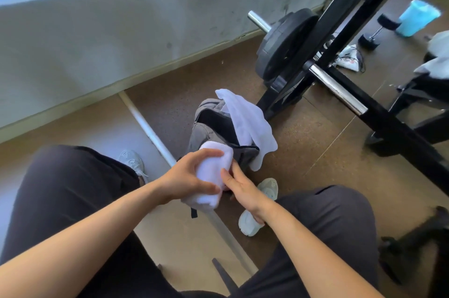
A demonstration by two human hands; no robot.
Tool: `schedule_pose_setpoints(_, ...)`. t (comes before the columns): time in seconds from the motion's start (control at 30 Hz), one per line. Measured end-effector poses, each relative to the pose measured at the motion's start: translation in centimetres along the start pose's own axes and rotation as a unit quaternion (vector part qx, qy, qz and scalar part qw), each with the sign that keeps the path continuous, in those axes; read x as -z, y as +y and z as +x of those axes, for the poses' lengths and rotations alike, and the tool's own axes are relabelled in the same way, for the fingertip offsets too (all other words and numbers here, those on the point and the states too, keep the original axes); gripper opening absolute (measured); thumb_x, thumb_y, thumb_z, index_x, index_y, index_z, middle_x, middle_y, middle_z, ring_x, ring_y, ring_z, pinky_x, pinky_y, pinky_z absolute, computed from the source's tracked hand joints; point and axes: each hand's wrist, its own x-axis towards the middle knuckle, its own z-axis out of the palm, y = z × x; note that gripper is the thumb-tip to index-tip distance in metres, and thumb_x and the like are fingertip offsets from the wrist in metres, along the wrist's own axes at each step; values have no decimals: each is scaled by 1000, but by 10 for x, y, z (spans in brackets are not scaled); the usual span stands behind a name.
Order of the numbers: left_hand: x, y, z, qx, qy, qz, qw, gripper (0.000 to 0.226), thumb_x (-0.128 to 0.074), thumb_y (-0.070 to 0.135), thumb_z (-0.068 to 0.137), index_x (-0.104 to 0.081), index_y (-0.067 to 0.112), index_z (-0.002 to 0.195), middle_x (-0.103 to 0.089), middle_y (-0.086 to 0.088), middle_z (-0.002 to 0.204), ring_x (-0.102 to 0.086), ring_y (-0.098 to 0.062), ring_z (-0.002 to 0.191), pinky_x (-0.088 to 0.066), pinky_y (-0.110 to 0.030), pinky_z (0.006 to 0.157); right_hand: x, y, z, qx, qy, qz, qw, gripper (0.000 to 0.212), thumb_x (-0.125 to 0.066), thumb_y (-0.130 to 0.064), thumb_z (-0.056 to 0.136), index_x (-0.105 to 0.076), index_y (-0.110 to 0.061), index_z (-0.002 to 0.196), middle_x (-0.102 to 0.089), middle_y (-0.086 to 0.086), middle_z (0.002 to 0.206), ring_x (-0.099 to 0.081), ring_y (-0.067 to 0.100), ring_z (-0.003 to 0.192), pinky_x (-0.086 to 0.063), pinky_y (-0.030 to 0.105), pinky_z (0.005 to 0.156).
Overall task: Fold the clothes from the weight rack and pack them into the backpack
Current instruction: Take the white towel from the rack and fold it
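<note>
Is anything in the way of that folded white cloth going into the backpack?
Partly. A second white cloth lies draped over the right rim of the backpack, covering that side of the opening. The dark opening beside it shows bare, just beyond the folded white cloth in the left hand, so the way looks mostly free.

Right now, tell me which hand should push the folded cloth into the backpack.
Left, probably. The left hand grips the folded cloth right beside the open backpack; the right hand only touches the cloth's side with straight fingers.
</note>
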Motion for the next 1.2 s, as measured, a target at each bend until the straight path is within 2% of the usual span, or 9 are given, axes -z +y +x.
schedule_pose_setpoints(0.13,11,-9,16,-6,79,53,995,79,-87,45,61,-57,47,134,-59,4,133,-57,-11,118,-46,-28,94,38,0,30,-30,92,-120,988,59,-53,-42,102,-30,-31,155,-58,-7,117,-58,10,110,-51,31,96)
schedule_pose_setpoints(0.3,29,-5,46,-20,80,60,995,79,-78,53,55,-59,47,131,-59,2,127,-58,-14,114,-50,-32,95,97,-4,88,-38,198,-236,951,60,-65,-39,96,-41,-25,149,-48,3,141,-54,23,124,-49,34,97)
schedule_pose_setpoints(0.5,59,-1,115,-62,62,119,989,76,-80,42,62,-58,43,134,-55,11,123,-46,0,112,-34,-2,88,139,10,159,-69,290,-397,868,105,-74,-58,79,-11,-28,157,-17,2,160,-24,32,141,-45,49,104)
schedule_pose_setpoints(0.63,70,-4,175,-76,42,159,983,76,-82,42,64,-54,51,134,-53,5,126,-46,-8,118,-37,-11,93,151,35,190,-107,241,-440,859,113,-69,-66,78,5,-32,157,-20,5,162,-27,38,142,-41,56,106)
schedule_pose_setpoints(0.77,57,-17,221,-108,-5,199,974,77,-79,37,68,-50,53,137,-42,-1,132,-45,-19,121,-45,-33,96,183,51,207,-52,254,-407,876,77,-62,-30,93,-16,-38,155,-47,8,137,-47,39,121,-49,48,88)
schedule_pose_setpoints(0.83,44,-25,235,-141,-41,296,944,74,-76,32,75,-46,53,140,-38,0,137,-51,-27,110,-52,-42,81,202,52,213,-29,246,-376,893,64,-55,-19,94,-30,-45,148,-54,6,127,-53,37,113,-51,48,84)
schedule_pose_setpoints(0.97,23,-38,265,-260,-116,482,829,68,-71,12,78,-53,42,137,-45,-14,135,-56,-36,71,-48,-41,46,220,48,222,-17,226,-343,912,40,-50,-29,97,-47,-44,134,-62,0,125,-59,30,107,-52,44,84)
schedule_pose_setpoints(1.1,0,-64,282,-227,-217,626,714,74,-63,8,88,-39,50,143,-32,-10,148,-57,-33,101,-55,-48,71,224,52,224,8,224,-376,899,26,-49,-33,100,-49,-33,125,-63,0,113,-60,32,97,-45,38,75)
schedule_pose_setpoints(1.2,-21,-85,274,-167,-248,667,682,59,-48,15,102,-29,46,149,-21,-10,151,-53,-34,110,-49,-46,72,218,60,221,11,246,-380,891,34,-51,-30,101,-47,-29,135,-62,1,118,-56,28,94,-40,34,74)
